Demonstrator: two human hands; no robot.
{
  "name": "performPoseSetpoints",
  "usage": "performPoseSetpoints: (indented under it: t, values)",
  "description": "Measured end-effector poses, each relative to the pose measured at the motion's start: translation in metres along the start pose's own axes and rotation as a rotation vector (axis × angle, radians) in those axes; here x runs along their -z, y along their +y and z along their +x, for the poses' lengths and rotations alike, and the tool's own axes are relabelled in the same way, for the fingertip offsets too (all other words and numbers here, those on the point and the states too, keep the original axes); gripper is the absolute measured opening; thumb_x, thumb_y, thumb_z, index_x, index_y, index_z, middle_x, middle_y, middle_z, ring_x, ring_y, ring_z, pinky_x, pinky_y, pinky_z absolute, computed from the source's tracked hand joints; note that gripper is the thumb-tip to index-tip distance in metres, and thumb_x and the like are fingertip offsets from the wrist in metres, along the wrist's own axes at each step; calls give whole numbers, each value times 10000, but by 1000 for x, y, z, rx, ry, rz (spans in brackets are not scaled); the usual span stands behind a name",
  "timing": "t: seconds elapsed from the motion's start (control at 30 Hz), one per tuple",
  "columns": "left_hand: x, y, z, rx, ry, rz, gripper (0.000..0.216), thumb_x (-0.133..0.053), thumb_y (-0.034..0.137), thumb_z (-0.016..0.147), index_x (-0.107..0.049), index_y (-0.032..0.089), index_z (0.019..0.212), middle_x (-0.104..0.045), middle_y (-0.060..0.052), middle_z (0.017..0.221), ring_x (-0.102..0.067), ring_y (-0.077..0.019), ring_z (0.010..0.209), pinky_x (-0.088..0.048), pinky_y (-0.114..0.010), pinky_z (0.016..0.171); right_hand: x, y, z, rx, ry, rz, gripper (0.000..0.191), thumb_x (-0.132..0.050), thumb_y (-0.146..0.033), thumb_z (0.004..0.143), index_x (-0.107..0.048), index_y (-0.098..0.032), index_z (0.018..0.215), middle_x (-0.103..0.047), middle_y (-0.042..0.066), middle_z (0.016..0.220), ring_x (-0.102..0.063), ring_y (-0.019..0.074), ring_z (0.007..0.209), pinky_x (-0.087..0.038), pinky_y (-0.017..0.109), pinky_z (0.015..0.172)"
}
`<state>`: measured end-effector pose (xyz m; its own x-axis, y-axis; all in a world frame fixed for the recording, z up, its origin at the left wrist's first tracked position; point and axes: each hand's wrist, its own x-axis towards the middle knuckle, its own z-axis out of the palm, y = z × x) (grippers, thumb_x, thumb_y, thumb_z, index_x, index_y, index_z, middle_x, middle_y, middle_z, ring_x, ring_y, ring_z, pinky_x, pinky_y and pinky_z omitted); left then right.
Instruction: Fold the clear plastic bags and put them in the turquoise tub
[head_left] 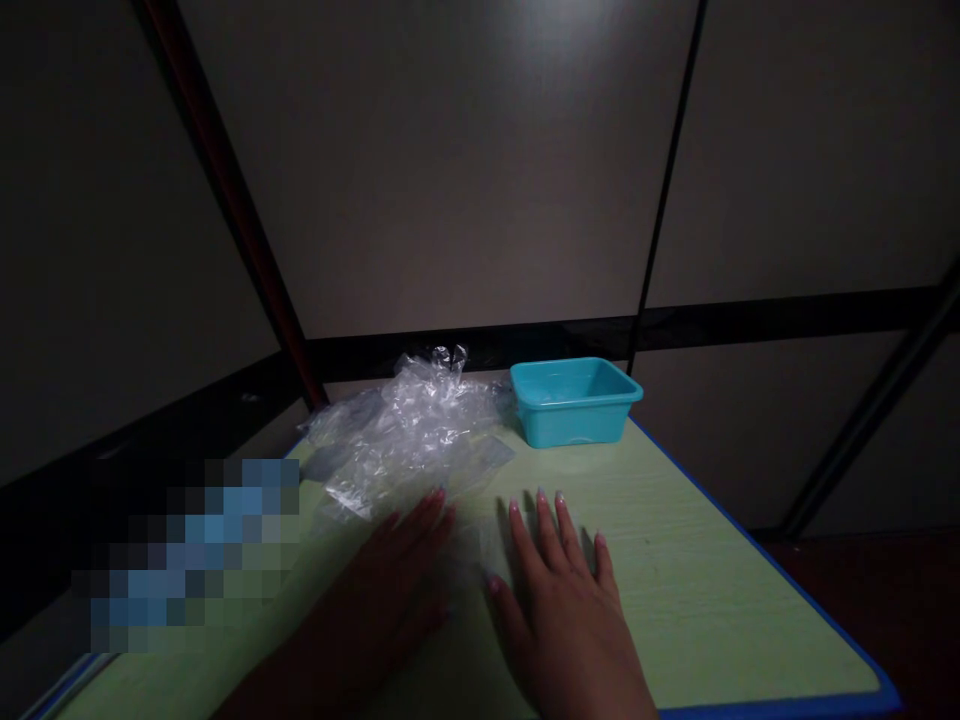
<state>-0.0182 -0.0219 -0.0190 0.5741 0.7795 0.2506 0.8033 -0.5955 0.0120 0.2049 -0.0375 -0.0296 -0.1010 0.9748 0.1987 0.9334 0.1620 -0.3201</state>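
Observation:
My right hand [574,600] lies palm down on the table, fingers spread, at the edge of a thin clear plastic piece [472,548]. My left hand [397,580] is in shadow on the other side of that piece, its fingers stretched forward and no object seen in it. The clear piece looks flat; whether it is a bag or a sheet I cannot tell. Just beyond my left fingertips a loose heap of crumpled clear plastic bags [420,430] spreads over the table. What lies under my palms is hidden.
A turquoise plastic basin [577,425] stands at the far end of the pale green table [712,600], right of the heap. The table has a blue edge [757,550]. Dark-framed panels [480,180] rise behind it. A pixelated patch [195,560] hides part of the left side.

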Motion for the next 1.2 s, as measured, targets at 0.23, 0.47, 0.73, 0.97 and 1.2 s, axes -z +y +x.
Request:
performPoseSetpoints:
  t: [0.23, 0.47, 0.73, 0.97, 1.2]
  values:
    - [-2, -7, -13, -65, -162, -37, 625, -397, 391, 952, -43, 308, 1461, -186, -20, 1503, -251, -231, 1358, -276, -469, 1079, -4, 3, -1, 126, -80, 56, 567, -339, -582, 889, -251, -394, 1416, -145, 1, 1504, -74, 265, 1391, -4, 588, 1080]
    - [-2, -20, -38, 67, -69, 72, 643, -421, 402, 936, -63, 311, 1462, -246, -25, 1484, -355, -244, 1310, -361, -444, 1039, -1, 3, -3, 124, -115, 64, 568, -339, -620, 871, -285, -412, 1397, -177, -20, 1493, -71, 300, 1384, -17, 602, 1078]
    - [-7, -46, -55, 260, 95, 104, 545, -475, 452, 895, -349, 287, 1399, -367, -41, 1448, -415, -285, 1272, -375, -472, 1028, 12, 4, -8, 82, -234, -7, 608, -405, -597, 845, -257, -396, 1400, -137, -9, 1486, -63, 346, 1363, -69, 647, 1058]
    - [18, -39, -4, 385, 132, -188, 272, -399, 348, 913, -621, 215, 996, -625, -59, 1047, -558, -252, 994, -445, -409, 886, 7, 8, -10, 114, -34, -47, 631, -371, -602, 858, -183, -383, 1419, -117, 41, 1494, -119, 375, 1348, -147, 723, 979]
    - [13, -48, 29, 386, -84, -295, 171, -596, 333, 741, -557, 188, 823, -551, -42, 920, -486, -233, 888, -400, -328, 749, 6, 9, -10, 120, -30, -57, 616, -364, -605, 865, -222, -374, 1417, -143, 50, 1495, -118, 375, 1351, -158, 728, 971]
